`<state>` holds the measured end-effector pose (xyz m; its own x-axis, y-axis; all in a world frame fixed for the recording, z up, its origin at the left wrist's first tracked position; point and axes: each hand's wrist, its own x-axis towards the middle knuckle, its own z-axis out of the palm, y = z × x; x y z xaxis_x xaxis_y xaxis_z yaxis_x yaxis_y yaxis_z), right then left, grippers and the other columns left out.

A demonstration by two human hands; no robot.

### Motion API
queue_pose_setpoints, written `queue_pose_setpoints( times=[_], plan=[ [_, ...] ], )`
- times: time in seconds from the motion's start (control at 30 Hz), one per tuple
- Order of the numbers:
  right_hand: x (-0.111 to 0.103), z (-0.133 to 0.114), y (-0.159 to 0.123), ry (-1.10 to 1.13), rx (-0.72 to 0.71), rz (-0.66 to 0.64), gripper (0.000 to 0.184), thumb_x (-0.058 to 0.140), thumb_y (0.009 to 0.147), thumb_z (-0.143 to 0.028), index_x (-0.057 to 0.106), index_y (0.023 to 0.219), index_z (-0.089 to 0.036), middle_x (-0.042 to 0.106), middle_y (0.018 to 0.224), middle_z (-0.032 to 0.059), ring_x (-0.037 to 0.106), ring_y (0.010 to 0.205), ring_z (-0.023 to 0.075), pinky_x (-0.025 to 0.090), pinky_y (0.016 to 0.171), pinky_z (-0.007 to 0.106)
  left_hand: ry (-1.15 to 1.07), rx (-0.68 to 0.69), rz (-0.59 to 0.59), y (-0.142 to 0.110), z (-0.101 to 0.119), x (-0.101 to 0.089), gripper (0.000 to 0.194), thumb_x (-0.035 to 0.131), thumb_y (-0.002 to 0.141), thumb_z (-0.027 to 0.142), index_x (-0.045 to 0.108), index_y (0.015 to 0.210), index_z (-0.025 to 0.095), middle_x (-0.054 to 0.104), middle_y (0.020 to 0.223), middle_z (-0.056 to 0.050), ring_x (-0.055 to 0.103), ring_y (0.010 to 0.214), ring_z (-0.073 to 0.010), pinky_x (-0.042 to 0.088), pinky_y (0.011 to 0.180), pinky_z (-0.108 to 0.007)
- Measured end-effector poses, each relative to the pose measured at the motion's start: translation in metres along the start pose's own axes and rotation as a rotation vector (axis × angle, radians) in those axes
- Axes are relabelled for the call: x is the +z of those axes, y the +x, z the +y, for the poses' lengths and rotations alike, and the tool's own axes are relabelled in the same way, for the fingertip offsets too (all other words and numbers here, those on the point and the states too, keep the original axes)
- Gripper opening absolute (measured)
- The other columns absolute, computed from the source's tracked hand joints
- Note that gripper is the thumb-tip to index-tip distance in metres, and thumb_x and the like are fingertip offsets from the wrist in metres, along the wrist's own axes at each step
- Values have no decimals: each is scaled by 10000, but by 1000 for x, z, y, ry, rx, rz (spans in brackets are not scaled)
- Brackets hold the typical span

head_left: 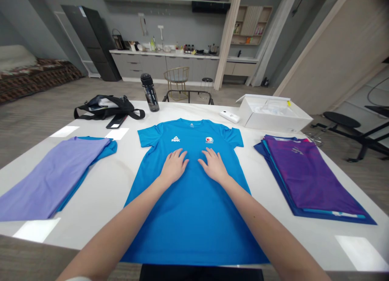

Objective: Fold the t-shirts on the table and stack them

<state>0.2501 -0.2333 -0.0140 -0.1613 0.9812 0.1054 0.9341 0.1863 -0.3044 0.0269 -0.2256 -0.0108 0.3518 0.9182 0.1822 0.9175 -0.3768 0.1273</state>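
A blue T-shirt [191, 216] lies spread out face up on the white table [121, 167], collar away from me and sleeves out to both sides. White lettering sits on its left chest and a round badge on its right chest. My left hand [174, 166] rests on the shirt below the lettering, fingers stretched out. Below the badge, my right hand [214, 164] lies palm down on the fabric with its fingers apart. Neither hand grips anything. The shirt's hem reaches the table's near edge.
To the left lies a lilac garment [54, 171] over a blue one. On the right is a stack of folded clothes with a purple shirt [306, 171] on top. Farther back are a black bag [106, 106], a phone [116, 121], a bottle [150, 93], a white device [229, 116] and a box [273, 121].
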Motion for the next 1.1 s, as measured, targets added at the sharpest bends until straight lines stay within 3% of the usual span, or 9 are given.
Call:
queue_pose_setpoints(
  times=[0.1,0.23,0.53,0.87,1.0,1.1],
  plan=[
    [8,15,31,-68,135,-49,632,272,1041,-593,375,1565,-256,252,1672,71,185,1539,307,123,1213,622,-3,-86,-74,30,-21,15,599,272,1035,544,412,1548,267,334,1643,-76,293,1515,-275,229,1230,-511],
    [12,31,42,-136,171,-83,681,211,1014,-675,272,1604,-340,171,1695,20,128,1552,311,58,1205,652,-16,-124,-125,40,-38,28,640,212,1010,637,308,1585,372,247,1675,-9,181,1556,-279,122,1244,-587],
    [11,28,42,-206,178,-128,718,132,1001,-691,157,1630,-346,104,1706,5,70,1560,305,54,1209,634,-1,-140,-141,41,-36,26,670,187,999,657,273,1597,365,212,1683,-12,151,1561,-295,110,1235,-620],
    [11,30,42,-137,184,-126,721,175,994,-708,235,1614,-346,156,1698,10,116,1554,298,65,1210,633,-35,-132,-156,43,-40,30,694,181,991,680,293,1593,352,216,1684,-32,167,1558,-300,96,1230,-637],
    [0,49,65,-107,207,63,705,175,1028,-630,359,1573,-223,269,1665,91,184,1536,279,83,1231,549,-25,-154,-69,66,-62,19,679,180,1010,633,313,1591,306,216,1685,-54,183,1554,-295,108,1236,-619],
    [-13,84,93,-83,327,214,686,192,1050,-530,430,1513,-84,328,1626,177,234,1517,295,121,1234,468,-27,-308,-23,92,-99,9,692,182,1014,605,309,1595,252,217,1682,-98,185,1551,-318,158,1231,-608]
  ],
)
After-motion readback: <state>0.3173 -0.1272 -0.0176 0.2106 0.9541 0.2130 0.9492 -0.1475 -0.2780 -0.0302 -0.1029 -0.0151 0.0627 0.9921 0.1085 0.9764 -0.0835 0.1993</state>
